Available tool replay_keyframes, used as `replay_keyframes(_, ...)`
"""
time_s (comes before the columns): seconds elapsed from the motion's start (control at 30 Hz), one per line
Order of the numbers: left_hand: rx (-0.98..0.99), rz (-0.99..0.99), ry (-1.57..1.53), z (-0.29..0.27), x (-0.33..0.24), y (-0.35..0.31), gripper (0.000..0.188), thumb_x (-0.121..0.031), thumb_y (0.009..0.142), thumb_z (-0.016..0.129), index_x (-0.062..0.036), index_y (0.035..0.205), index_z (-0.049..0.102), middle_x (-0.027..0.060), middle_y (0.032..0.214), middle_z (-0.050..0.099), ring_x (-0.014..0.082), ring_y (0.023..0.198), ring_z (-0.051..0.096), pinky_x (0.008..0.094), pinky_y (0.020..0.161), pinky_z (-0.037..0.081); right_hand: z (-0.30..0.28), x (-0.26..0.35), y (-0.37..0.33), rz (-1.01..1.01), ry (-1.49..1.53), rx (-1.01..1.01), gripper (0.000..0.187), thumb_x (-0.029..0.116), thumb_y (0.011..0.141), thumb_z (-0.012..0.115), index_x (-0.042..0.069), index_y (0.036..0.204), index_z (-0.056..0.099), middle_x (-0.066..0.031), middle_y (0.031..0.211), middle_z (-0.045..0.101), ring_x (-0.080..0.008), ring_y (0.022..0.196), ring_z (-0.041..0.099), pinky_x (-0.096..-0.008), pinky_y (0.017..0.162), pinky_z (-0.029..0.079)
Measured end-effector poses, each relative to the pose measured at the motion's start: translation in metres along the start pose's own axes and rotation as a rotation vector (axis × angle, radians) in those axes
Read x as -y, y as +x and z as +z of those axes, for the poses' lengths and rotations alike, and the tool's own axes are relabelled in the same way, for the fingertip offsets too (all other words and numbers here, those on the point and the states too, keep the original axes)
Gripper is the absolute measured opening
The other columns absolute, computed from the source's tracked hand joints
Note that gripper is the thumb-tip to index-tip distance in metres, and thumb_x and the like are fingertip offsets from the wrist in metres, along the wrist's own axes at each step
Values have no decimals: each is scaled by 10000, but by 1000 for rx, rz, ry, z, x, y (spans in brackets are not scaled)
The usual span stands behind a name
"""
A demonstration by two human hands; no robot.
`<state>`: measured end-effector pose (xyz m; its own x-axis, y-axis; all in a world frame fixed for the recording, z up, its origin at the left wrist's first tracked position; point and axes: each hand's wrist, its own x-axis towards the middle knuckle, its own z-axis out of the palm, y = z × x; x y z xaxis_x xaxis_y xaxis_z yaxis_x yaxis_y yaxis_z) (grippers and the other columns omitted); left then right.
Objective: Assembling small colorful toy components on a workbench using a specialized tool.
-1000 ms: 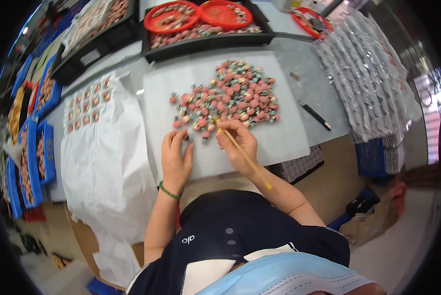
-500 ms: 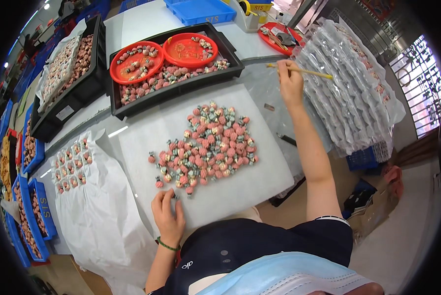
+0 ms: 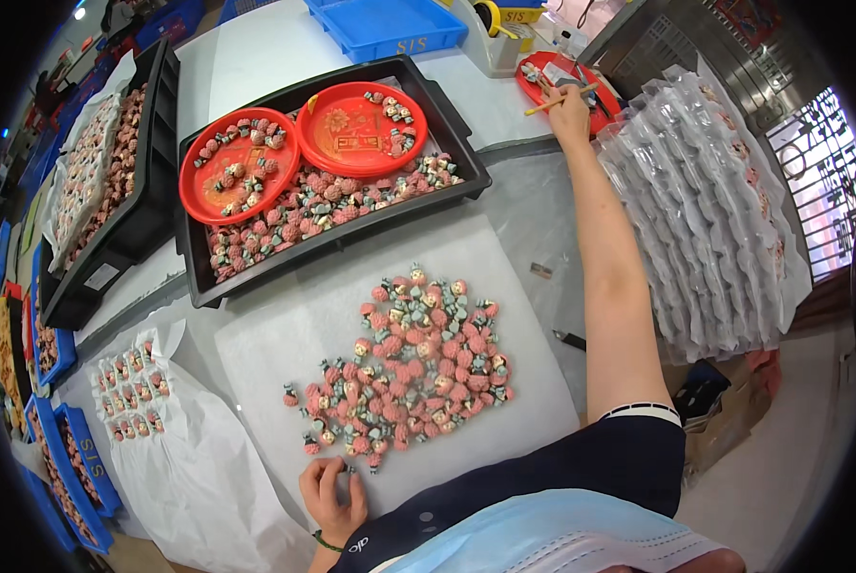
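My right hand (image 3: 570, 116) is stretched out to the far right, closed around a thin wooden-handled paintbrush (image 3: 545, 105); its bristles are hard to make out. Beneath that hand sits a red plate (image 3: 603, 122) with small tools and other bits in it. Near the front edge of a white sheet (image 3: 265, 358), my left hand (image 3: 335, 501) has its fingers curled. A small teal-dark piece shows at its fingertips, apparently a figurine mostly hidden by them. Just beyond lies a loose heap of small pink-and-teal figurines (image 3: 413, 368).
A black crate (image 3: 342, 215) at the back holds more figurines and two red plates (image 3: 361, 129). Another black crate (image 3: 113, 258) stands left of it. Figurines fill a white pocketed sheet (image 3: 132, 387) at left. Clear plastic packs (image 3: 700, 210) are stacked at right, beyond my forearm.
My right hand has carried the paintbrush farther away, over the red plate. The view has shifted, so the heap appears lower. My left hand keeps its place by the heap's near edge.
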<state>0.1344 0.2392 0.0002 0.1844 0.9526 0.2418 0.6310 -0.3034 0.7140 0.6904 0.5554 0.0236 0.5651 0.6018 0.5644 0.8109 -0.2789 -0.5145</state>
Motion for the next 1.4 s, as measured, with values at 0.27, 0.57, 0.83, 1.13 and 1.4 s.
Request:
replay_keyframes(0.27,4,-18,29,29,19,23,339,-8,650,636,14,974,538,146,881,497,239,744,506,302,642,433,45,-29,31,9,173,-286,355,342,848,430,27,964,548,-214,885,595,-382,856,559,-410,751,427)
replay_keyframes(0.57,-14,-41,73,45,26,34,349,-24,651,648,4,979,534,141,873,497,234,738,505,304,638,431,60,-23,65,243,42,-296,429,407,809,461,18,893,622,-209,862,611,-363,832,579,-425,741,437)
replay_keyframes(0.83,-2,-60,70,47,31,37,335,-25,646,651,3,960,539,139,863,498,231,732,505,302,632,430,69,-22,59,340,-112,-22,402,364,808,461,10,917,614,-209,857,616,-338,838,595,-418,755,445)
replay_keyframes(1.13,-12,-18,52,40,25,38,337,-29,654,648,7,968,534,143,871,494,236,737,508,304,639,433,61,-36,71,328,-93,31,373,321,825,431,13,834,641,-153,747,639,-287,808,613,-396,738,453)
replay_keyframes(1.4,-50,-28,-22,-7,-15,-11,314,-6,672,635,8,970,539,144,890,494,251,782,509,312,680,436,-27,56,18,40,104,-113,438,385,856,386,18,845,624,-229,834,600,-388,817,571,-448,717,433)
